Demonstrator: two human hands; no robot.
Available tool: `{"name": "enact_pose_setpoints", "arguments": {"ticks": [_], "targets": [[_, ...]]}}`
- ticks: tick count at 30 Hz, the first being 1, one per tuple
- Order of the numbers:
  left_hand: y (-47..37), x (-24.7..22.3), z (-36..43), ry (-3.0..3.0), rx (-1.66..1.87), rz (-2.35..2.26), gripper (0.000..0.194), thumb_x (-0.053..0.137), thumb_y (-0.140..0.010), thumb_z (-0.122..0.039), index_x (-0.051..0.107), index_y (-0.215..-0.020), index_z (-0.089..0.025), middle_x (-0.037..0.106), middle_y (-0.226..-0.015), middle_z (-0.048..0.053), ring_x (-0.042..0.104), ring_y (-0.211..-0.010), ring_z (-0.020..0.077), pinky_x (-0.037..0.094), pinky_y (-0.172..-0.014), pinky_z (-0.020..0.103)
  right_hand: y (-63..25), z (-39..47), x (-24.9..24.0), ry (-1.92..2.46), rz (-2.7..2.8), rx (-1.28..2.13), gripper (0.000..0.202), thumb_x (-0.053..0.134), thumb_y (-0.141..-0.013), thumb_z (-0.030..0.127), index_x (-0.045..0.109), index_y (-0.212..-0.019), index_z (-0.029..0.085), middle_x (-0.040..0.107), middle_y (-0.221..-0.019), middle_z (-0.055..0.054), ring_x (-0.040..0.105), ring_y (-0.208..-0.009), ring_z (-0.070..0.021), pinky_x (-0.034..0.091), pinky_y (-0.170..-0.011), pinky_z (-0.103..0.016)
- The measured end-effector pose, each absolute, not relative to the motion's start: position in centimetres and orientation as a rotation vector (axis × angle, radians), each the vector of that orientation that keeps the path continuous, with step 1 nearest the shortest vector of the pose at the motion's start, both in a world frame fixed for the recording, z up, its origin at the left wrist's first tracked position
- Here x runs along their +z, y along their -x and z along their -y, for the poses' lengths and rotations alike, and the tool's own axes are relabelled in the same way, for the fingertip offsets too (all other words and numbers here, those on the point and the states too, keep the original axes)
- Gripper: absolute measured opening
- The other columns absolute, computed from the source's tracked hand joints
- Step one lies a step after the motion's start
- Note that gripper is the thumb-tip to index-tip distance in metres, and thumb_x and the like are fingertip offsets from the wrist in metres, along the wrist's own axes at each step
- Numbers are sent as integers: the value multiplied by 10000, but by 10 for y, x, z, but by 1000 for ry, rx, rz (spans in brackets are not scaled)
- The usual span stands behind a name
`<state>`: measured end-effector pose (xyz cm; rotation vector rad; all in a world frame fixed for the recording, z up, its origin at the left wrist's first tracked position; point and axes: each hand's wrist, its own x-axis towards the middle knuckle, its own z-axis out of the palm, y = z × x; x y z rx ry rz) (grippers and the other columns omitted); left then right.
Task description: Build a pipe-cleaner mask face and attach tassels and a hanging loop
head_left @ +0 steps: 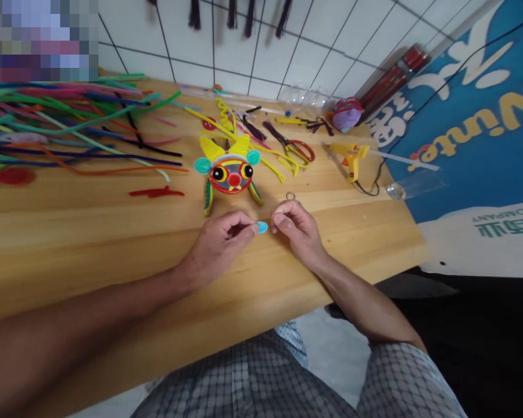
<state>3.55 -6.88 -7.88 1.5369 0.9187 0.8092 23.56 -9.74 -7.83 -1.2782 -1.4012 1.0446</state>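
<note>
Between the thumb and fingertips of my left hand (220,244) is a small light-blue coiled disc (262,227), seemingly wound from pipe cleaner. My right hand (298,229) is closed in a pinch just right of the disc, with a small gap between. Whatever its fingertips hold, if anything, is too small to make out. Just beyond that hand lies a small metal ring (290,196). A colourful animal-head figure (232,174) stands past my hands, with yellow horns, turquoise ears, big round eyes and a red nose.
Many coloured pipe cleaners (78,133) are heaped at the left. Red pipe cleaner pieces (157,191) lie nearer. Scissors (294,148), a yellow glue gun (351,157) with a black cord, a clear cup (414,187) and purple yarn (347,114) are towards the right and back.
</note>
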Motion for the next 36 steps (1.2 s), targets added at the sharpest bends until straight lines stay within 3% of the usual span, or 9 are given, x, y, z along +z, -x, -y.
{"name": "enact_pose_setpoints", "arguments": {"ticks": [7,13,17,21,25,32,36], "targets": [[-36,-79,69,-1503,812,-933,205,637,-903,-369,663,-791,-199,546,-679,-35,448,-613,114,361,-565,241,-243,89,-78,1294,1316,931,362,760,-864,563,585,-876,246,567,-775,33,508,-677,-134,461,-680,-304],[-36,-81,69,-1485,838,-928,203,642,-906,-361,669,-799,-191,540,-682,-37,453,-618,113,368,-574,244,-252,86,-76,1358,1349,798,411,633,-963,523,566,-686,228,546,-661,23,489,-657,-144,427,-678,-314],[-35,-85,68,-1483,861,-903,208,640,-912,-368,670,-807,-191,561,-695,-33,462,-633,116,380,-591,245,-243,94,-75,1351,1484,927,337,712,-904,533,618,-790,230,564,-712,29,481,-651,-136,395,-623,-291],[-34,-86,68,-1467,855,-894,201,631,-916,-368,687,-846,-189,607,-732,-21,492,-662,122,392,-612,248,-237,100,-75,1336,1604,980,314,660,-949,525,643,-848,228,582,-736,26,484,-654,-133,380,-612,-285],[-35,-84,68,-1465,870,-875,223,631,-920,-373,673,-808,-185,593,-717,-26,480,-654,116,386,-610,244,-239,98,-76,1321,1552,978,387,572,-1010,525,624,-778,220,590,-734,11,513,-699,-146,417,-674,-306],[-36,-86,69,-1486,905,-880,214,649,-927,-346,680,-802,-176,569,-680,-41,461,-615,102,362,-569,227,-238,95,-76,1216,1328,1113,307,802,-847,439,579,-903,237,570,-812,29,525,-715,-134,444,-675,-284],[-35,-88,71,-1568,998,-865,153,655,-952,-282,717,-856,-180,630,-716,-33,526,-636,100,408,-590,218,-235,101,-77,1217,1559,1009,190,718,-919,391,628,-936,225,617,-822,6,558,-721,-139,456,-650,-277]]}}
